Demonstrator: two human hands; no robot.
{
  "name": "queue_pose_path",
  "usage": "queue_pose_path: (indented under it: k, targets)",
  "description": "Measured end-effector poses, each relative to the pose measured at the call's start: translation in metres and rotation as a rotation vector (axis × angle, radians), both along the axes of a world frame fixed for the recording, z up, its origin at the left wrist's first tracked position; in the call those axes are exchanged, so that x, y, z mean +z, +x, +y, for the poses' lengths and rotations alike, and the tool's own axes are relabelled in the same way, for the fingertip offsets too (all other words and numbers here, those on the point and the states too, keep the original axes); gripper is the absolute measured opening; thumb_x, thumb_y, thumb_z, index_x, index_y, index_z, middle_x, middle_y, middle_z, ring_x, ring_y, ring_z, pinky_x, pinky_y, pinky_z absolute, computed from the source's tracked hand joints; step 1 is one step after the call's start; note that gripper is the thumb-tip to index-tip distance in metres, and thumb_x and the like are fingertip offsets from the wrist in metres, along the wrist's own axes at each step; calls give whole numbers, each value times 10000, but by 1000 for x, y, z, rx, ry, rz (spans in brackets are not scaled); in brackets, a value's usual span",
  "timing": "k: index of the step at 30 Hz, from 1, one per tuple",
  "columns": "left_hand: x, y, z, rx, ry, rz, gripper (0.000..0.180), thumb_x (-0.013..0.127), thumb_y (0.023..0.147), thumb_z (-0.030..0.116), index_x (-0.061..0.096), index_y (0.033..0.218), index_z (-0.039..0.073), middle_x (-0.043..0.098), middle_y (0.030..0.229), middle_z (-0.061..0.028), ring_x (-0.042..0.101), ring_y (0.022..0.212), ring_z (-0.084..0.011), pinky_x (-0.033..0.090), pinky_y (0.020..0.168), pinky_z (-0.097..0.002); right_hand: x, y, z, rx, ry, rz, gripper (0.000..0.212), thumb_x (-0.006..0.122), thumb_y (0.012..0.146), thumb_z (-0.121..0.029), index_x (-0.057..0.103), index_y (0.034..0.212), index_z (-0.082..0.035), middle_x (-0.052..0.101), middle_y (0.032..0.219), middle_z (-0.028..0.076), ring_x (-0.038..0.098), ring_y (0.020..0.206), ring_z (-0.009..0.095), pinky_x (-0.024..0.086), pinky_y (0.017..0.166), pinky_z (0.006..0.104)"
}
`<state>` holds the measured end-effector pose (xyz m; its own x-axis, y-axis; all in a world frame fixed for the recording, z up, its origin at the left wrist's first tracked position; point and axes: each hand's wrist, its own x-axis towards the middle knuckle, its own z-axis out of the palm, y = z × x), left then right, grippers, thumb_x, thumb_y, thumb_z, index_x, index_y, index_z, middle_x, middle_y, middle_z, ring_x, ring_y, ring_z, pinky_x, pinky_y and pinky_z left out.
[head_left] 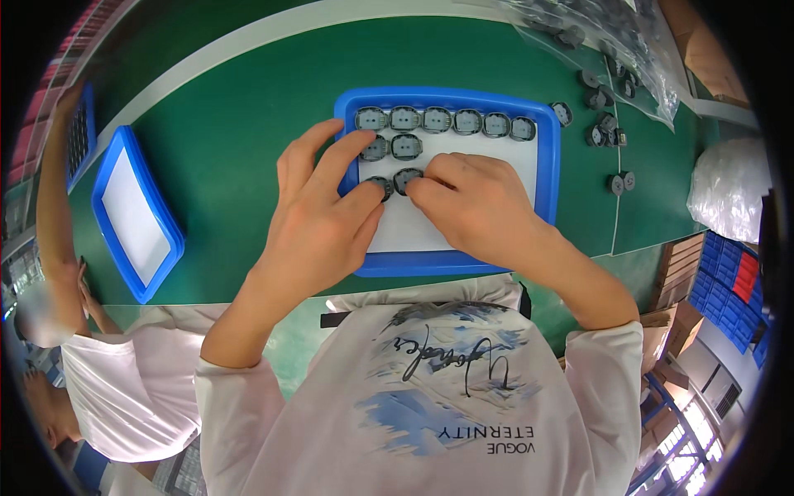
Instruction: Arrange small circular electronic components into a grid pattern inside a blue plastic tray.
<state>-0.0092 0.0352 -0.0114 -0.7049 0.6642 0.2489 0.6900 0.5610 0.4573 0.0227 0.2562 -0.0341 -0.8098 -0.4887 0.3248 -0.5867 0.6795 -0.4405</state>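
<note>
A blue-rimmed tray [547,174] with a white bottom lies in front of me. Small dark grey plastic parts, roundish and open-topped, stand in it. Several form a row along the far side, with a grey part [467,122] in its middle; two more sit in the row below. My right hand [480,198] has its fingers curled, thumb and fingertips closed on one grey plastic part [407,180] in the nearest row. Fingers apart, my left hand [318,219] reaches over the tray's left rim. Its thumb touches another grey part [379,187], partly hidden beneath it.
Loose grey parts [602,124] lie scattered on the green table [248,91] right of the tray, beside a clear plastic bag [637,58]. A second blue tray [136,219] with a white bottom sits at left. Another person [132,388] works at the far left.
</note>
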Motion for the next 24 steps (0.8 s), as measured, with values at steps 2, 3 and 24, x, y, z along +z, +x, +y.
queue_pose_path:
  k: [2,3,24]
  targets:
    - [-3,-2,0,7,6,45,123,768,723,46,719,835,32,584,1324,-154,480,1276,-413,421,985,-530,-1,-2,-1,5,1,-1,117,682,747,-75,653,860,-69,562,776,50,613,648,225,503,544,358]
    - [-4,-2,0,7,6,46,123,768,723,46,719,835,32,584,1324,-154,480,1276,-413,421,985,-530,-1,-3,0,7,3,-2,112,681,750,-73,651,857,-70,561,776,50,613,648,225,503,544,358]
    - [19,-62,166,-425,141,160,167,705,822,59,680,984,24,665,984,-115,627,937,-322,520,834,-425,2,96,162,-1067,-189,17,270,772,823,-74,711,1084,-43,654,1008,99,608,772,185,513,706,291]
